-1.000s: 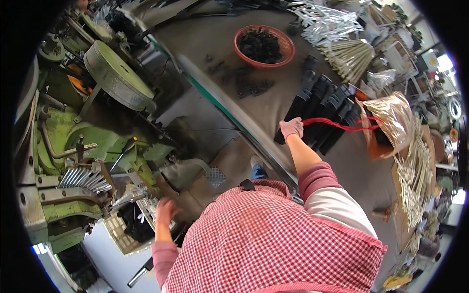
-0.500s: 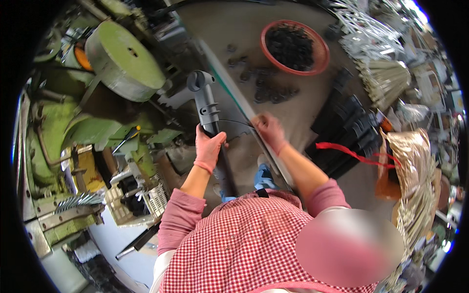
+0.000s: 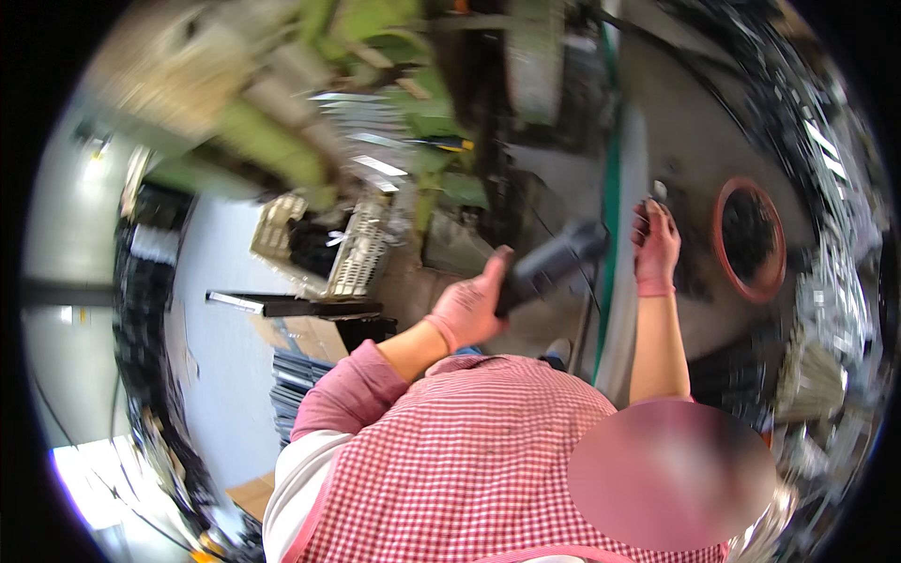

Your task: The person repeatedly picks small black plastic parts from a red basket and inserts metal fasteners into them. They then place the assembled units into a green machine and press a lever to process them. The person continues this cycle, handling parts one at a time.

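Note:
My left hand (image 3: pixel 471 305), in a pink glove, is wrapped round a dark grey tube with a thicker moulded fitting (image 3: pixel 558 263) at its far end. The tube tilts up to the right, blurred by motion. Apart from it, my right hand (image 3: pixel 657 246), also gloved, is raised beyond the green-edged bench strip (image 3: pixel 612 178). Its fingers curl together; a small pale spot shows at their tips, too blurred to name. A thin dark cord (image 3: pixel 589 281) hangs near the fitting; where it ends I cannot tell.
A red basket (image 3: pixel 721 239) of black parts sits on the floor at right. Green machinery (image 3: pixel 394 56) stands ahead, with a black-and-yellow hand tool (image 3: pixel 449 144) by it. A cream slotted crate (image 3: pixel 355 258) is at left, near a cardboard box (image 3: pixel 314 336).
The whole view has swung to the left. The tube has gone from nearly upright to slanting right. My right hand has moved away from the tube and higher.

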Motion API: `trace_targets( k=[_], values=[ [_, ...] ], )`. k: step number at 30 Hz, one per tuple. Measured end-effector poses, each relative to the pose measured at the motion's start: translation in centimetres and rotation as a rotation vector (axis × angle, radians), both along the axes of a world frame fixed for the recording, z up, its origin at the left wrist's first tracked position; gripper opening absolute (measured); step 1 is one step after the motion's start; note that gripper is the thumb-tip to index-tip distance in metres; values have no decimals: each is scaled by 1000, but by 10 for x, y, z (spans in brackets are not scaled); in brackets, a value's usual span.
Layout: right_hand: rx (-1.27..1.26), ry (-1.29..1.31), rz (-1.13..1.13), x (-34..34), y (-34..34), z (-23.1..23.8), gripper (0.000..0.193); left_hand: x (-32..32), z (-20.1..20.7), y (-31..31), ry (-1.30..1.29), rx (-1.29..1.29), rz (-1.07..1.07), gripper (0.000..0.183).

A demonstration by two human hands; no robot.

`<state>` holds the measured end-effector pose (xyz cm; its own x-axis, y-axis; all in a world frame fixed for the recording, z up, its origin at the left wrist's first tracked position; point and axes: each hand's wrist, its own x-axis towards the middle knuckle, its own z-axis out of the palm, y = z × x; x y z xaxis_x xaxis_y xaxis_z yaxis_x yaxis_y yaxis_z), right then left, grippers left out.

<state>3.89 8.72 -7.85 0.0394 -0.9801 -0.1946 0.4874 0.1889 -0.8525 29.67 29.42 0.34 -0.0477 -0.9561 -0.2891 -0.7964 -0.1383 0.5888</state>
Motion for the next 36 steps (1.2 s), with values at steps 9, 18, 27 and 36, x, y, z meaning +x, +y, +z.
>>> trace_targets(
  k=[9, 18, 27, 36],
  values=[
    [-127, 153, 178, 144, 62, 77, 19, 74, -3, 65, 26, -105, 145, 77],
    [-1, 384, 893, 182, 179, 78, 23, 128, 7, 86, 114, -149, 447, 71],
    [-59, 234, 611, 224, 195, 80, 14, 154, 4, 96, 175, -187, 472, 73],
    [154, 225, 592, 266, 194, 81, 23, 174, 13, 100, 225, -191, 463, 71]
  ],
)
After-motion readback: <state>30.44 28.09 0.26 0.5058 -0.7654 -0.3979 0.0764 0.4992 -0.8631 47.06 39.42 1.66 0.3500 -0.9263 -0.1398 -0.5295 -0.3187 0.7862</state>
